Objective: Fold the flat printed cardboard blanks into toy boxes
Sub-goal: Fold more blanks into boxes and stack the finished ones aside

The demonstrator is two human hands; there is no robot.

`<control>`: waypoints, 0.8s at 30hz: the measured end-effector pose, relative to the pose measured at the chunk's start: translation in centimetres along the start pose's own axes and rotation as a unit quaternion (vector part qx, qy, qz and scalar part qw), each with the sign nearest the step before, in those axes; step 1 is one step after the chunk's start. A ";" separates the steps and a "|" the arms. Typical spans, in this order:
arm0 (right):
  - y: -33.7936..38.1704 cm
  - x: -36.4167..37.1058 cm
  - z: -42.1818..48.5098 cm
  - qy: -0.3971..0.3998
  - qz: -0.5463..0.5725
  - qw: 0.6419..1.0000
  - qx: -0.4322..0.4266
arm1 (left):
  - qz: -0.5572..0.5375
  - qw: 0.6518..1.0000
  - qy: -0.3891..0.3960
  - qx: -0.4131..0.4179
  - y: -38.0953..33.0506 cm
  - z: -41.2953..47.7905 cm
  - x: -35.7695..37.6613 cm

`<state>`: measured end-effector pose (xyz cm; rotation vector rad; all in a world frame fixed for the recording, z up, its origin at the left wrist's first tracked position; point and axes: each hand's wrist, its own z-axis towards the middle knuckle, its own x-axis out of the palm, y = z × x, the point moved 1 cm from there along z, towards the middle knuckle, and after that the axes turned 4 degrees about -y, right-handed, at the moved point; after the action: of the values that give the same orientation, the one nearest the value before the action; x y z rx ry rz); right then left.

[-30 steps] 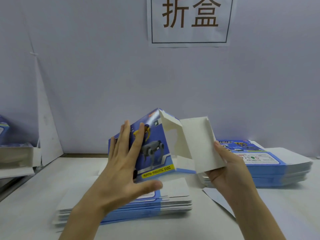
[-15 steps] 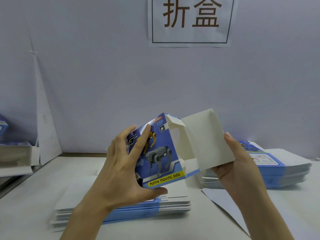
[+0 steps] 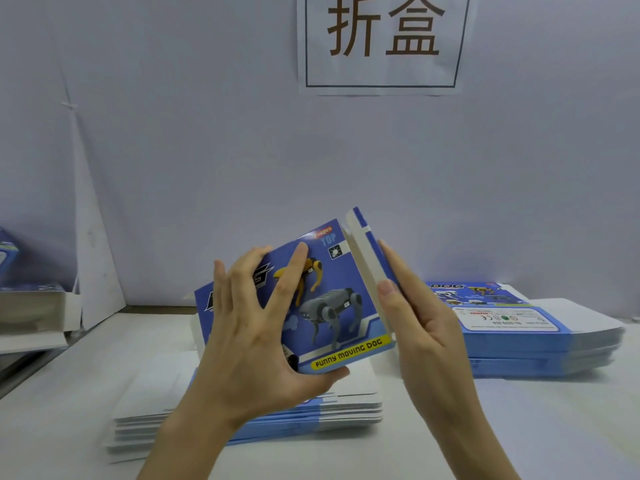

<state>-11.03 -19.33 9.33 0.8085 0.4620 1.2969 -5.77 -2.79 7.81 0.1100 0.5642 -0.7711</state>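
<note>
My left grip (image 3: 256, 341) clamps the box (image 3: 332, 306); my right grip (image 3: 422, 327), flat-fingered, presses its flap (image 3: 366, 271), which may buckle if skewed.

Reads "折盒" on the wall sign (image 3: 381, 77); "FUNNY MOVING DOG" and "TOP" on the blue box (image 3: 341, 282).

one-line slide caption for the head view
The left hand grips a blue toy-dog box while the right hand presses its end flap.
</note>
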 end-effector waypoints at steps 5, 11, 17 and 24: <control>-0.4 0.2 -0.1 0.027 -0.034 0.999 -0.020 | 0.011 1.000 -0.010 -0.002 -0.2 0.0 0.0; -1.0 -0.3 -0.2 0.025 -0.084 0.996 -0.021 | 0.005 1.000 -0.012 -0.011 -0.2 0.0 0.1; -0.4 0.2 -0.5 0.073 -0.098 0.992 -0.042 | 0.015 1.000 -0.026 -0.008 -0.6 0.2 -0.6; -0.2 0.3 -0.5 0.077 -0.145 0.983 -0.088 | 0.001 0.999 -0.034 -0.006 -1.0 0.3 -1.2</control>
<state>-11.19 -18.96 8.85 0.4749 0.5582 1.1134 -7.03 -2.86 8.84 0.0719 0.5034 -0.7664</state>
